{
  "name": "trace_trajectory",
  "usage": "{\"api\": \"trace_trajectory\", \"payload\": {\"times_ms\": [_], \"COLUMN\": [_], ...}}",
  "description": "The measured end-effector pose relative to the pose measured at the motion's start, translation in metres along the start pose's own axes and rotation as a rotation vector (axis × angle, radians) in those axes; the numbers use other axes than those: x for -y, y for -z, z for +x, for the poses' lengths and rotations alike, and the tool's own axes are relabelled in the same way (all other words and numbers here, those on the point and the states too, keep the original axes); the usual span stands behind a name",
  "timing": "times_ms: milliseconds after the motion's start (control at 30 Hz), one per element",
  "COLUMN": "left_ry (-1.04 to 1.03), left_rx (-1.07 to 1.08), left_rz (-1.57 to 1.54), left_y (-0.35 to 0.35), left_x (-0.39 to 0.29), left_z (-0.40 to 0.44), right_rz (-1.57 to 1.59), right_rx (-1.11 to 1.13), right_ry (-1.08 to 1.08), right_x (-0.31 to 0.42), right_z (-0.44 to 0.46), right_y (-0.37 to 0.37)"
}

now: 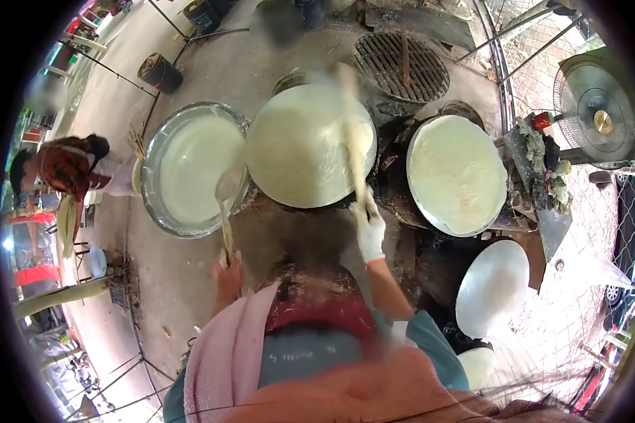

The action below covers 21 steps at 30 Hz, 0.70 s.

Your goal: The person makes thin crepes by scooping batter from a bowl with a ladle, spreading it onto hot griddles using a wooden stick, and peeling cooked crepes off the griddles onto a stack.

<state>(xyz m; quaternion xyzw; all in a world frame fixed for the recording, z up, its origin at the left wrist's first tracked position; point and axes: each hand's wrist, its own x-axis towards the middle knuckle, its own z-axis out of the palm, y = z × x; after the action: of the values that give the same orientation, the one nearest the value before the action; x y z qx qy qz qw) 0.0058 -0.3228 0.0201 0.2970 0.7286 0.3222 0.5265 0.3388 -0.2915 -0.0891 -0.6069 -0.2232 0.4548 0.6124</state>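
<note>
My left hand (228, 276) is closed around the handle of a ladle (228, 185), whose bowl is at the right side of a wide metal basin (153, 193) of creamy white batter (197, 166). In my right hand (370, 231), which wears a white glove, is a long wooden stick (353, 137), blurred toward its far end. The stick lies across the right part of a round griddle (300, 151) coated with a thin pale layer of batter. Whether the stick touches that layer I cannot tell.
Right of the middle griddle, another round griddle (457, 176) carries a pale sheet. A metal lid-like disc (492, 289) leans at lower right. Beyond are a round grate (401, 67), a fan (601, 116) and buckets (160, 73). A person (67, 166) stands at left.
</note>
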Motion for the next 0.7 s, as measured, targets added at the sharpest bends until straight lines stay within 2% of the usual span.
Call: {"api": "trace_trajectory", "payload": {"times_ms": [33,67,100,167,200,233,267,300,367,400,467,567,600,633,700], "left_ry": [-0.008,-0.238,-0.468,-0.696,-0.593,-0.484,-0.280,-0.349,-0.455,-0.498,-0.476,-0.364,-0.322,-0.280,-0.115], "left_rx": [-0.014,-0.011,-0.009,0.089,0.173,0.241,0.289,0.336,0.430,0.481,0.577,0.822,0.861,0.899,0.930], "left_rz": [0.034,0.270,0.508,0.604,0.489,0.374,0.280,0.284,0.302,0.315,0.237,0.246,0.232,0.218,0.204], "left_y": [-0.005,-0.007,-0.002,-0.019,-0.041,-0.062,-0.081,-0.096,-0.128,-0.147,-0.187,-0.218,-0.222,-0.224,-0.208], "left_x": [-0.002,0.012,0.039,0.030,-0.007,-0.043,-0.074,-0.083,-0.095,-0.106,-0.120,-0.129,-0.132,-0.134,-0.137], "left_z": [0.002,0.018,0.046,0.057,0.049,0.040,0.045,0.067,0.116,0.138,0.174,0.222,0.224,0.225,0.205], "right_rz": [0.259,0.485,0.142,0.144,0.012,0.037,0.005,-0.030,-0.029,-0.106,-0.227,0.120,0.144,-0.081,-0.044], "right_rx": [-0.067,-0.080,0.011,0.121,0.127,0.077,0.050,0.024,0.104,0.142,0.211,-0.027,-0.096,-0.127,-0.048], "right_ry": [-0.114,-0.262,-0.393,-0.408,-0.490,-0.420,-0.401,-0.382,-0.423,-0.507,-0.627,-0.205,-0.213,-0.273,-0.502], "right_x": [-0.016,-0.041,-0.010,-0.009,0.010,-0.018,0.005,0.029,0.027,0.026,0.021,-0.029,-0.021,-0.026,-0.014], "right_z": [-0.016,-0.016,-0.038,-0.040,-0.034,-0.016,-0.010,-0.008,-0.008,-0.008,-0.015,-0.038,-0.052,-0.063,-0.080], "right_y": [0.014,0.025,0.030,0.033,0.038,0.052,0.054,0.051,0.049,0.051,0.052,0.051,0.040,0.033,-0.014]}}
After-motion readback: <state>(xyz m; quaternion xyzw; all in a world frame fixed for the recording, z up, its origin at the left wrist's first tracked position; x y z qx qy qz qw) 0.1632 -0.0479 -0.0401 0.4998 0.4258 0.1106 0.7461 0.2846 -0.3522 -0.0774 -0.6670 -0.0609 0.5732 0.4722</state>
